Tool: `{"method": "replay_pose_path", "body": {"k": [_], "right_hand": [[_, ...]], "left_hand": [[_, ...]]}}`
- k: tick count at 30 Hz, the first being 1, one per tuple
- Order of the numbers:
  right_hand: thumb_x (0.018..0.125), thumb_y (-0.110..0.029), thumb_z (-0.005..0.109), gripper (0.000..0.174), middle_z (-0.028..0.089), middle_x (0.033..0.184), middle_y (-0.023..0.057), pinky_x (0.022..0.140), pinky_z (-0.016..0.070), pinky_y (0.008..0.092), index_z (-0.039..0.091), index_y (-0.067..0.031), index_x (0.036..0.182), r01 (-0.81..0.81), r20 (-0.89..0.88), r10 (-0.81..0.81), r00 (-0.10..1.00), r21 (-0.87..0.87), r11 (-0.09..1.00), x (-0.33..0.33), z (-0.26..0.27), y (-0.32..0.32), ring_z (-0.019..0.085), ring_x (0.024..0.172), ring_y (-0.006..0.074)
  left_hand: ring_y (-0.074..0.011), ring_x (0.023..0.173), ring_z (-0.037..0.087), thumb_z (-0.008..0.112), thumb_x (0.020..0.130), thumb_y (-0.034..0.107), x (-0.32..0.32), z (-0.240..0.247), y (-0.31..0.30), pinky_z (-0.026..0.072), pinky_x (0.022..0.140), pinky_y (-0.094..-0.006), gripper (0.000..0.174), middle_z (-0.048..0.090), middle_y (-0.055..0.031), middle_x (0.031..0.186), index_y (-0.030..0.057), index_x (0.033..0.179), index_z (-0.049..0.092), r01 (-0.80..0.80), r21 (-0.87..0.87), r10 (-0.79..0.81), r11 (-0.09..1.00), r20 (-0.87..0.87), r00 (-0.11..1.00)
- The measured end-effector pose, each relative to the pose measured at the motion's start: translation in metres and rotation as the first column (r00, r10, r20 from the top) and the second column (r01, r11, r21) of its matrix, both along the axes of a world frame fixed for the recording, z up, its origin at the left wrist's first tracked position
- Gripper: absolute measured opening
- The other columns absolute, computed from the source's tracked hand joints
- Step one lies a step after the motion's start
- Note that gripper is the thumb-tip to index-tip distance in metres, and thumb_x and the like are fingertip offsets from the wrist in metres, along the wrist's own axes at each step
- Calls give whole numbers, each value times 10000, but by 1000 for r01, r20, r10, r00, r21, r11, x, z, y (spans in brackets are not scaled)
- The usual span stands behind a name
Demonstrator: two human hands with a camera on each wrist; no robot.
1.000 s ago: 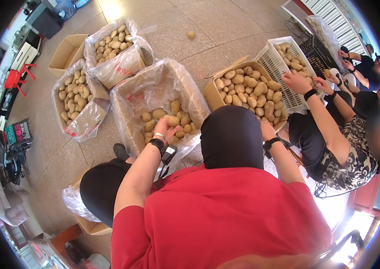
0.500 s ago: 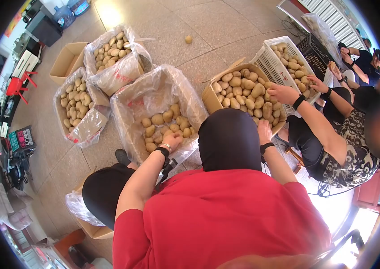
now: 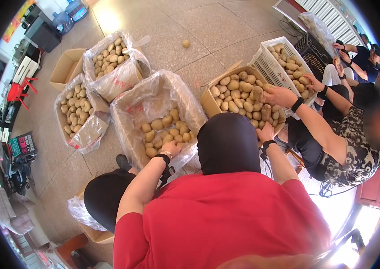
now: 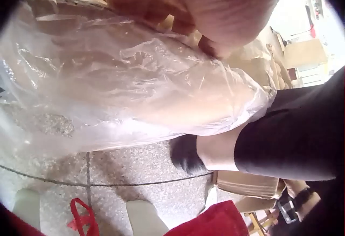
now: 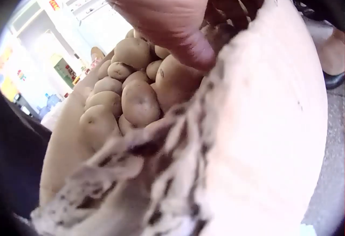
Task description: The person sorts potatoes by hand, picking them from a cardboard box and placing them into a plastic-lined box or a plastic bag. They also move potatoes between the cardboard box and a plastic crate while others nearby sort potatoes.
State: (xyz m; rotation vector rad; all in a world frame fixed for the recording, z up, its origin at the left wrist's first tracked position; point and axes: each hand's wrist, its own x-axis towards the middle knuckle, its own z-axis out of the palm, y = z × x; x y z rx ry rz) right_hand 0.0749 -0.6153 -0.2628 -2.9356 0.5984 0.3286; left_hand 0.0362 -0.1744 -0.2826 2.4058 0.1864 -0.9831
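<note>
My left hand (image 3: 170, 148) is over the near rim of a plastic-lined cardboard box (image 3: 125, 130), next to the loose potatoes (image 3: 165, 121) inside. In the left wrist view this hand (image 4: 215, 9) is bent down over the clear liner (image 4: 135, 74); no potato shows in it, and its fingertips are partly hidden. My right hand (image 3: 266, 132) reaches over the near edge of a fuller cardboard box (image 3: 206, 99). Its thumb (image 5: 197, 52) and fingers close on a potato (image 5: 216, 35) just inside the torn rim (image 5: 199, 122), beside more potatoes (image 5: 140, 104).
Two lined boxes of potatoes (image 3: 109, 60) (image 3: 77, 107) and a bare carton (image 3: 68, 67) stand at the left. Another person's hand (image 3: 280, 96) reaches into my right-hand box. Beyond it is a white crate (image 3: 266, 59) of potatoes. One potato (image 3: 186, 44) lies on the floor.
My left hand held a potato above the lined box; it has let it go and drawn back to the near rim. The other person's hand has moved from the crate to the cardboard box.
</note>
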Motion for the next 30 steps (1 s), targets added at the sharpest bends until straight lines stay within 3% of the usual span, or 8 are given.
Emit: {"method": "replay_pose_path", "body": {"k": [5,11,13,19,26,30], "right_hand": [[636,-283,655,505,543,1051,227,883,412,415,501,7,1020,60,-31,-60,998,-14,998,12,7,0,503,1004,370],[629,-273,654,479,575,981,229,876,421,405,525,9,994,-26,-5,25,1000,-50,998,11,7,-4,522,983,370],[625,-264,653,497,587,970,234,857,434,404,525,20,1012,92,-34,-90,995,71,993,13,9,-3,542,963,367],[606,-280,653,496,594,965,243,840,443,391,550,28,982,194,27,-198,980,115,974,20,-16,-18,554,963,363],[614,-271,617,466,603,954,238,844,441,388,576,23,973,123,-20,-121,992,122,985,20,-3,-14,565,938,367],[655,-276,598,489,561,1042,225,874,419,413,525,-22,1066,102,-77,-98,992,53,993,9,15,9,528,1003,364]], "left_hand": [[-308,1049,530,483,766,364,-3,-18,9,407,910,-357,488,561,-171,1121,87,1164,541,78,16,-76,997,-70,995],[-293,1087,508,477,770,366,-3,-17,9,390,932,-346,506,534,-170,1166,78,1183,525,77,8,-76,997,-111,991],[-288,1087,508,478,770,366,-3,-17,9,389,933,-344,498,538,-169,1160,76,1171,535,91,10,-90,996,-105,990],[-289,1068,518,477,769,357,-4,-13,9,394,925,-341,474,556,-157,1138,77,1144,556,73,22,-70,997,-91,993],[-286,1058,526,468,773,350,-7,-3,11,399,916,-343,454,565,-151,1126,90,1132,567,44,22,-42,999,-86,995],[-289,1044,534,470,774,334,-6,1,10,403,910,-346,432,573,-152,1108,89,1112,579,-1,42,4,999,-74,997]]}}
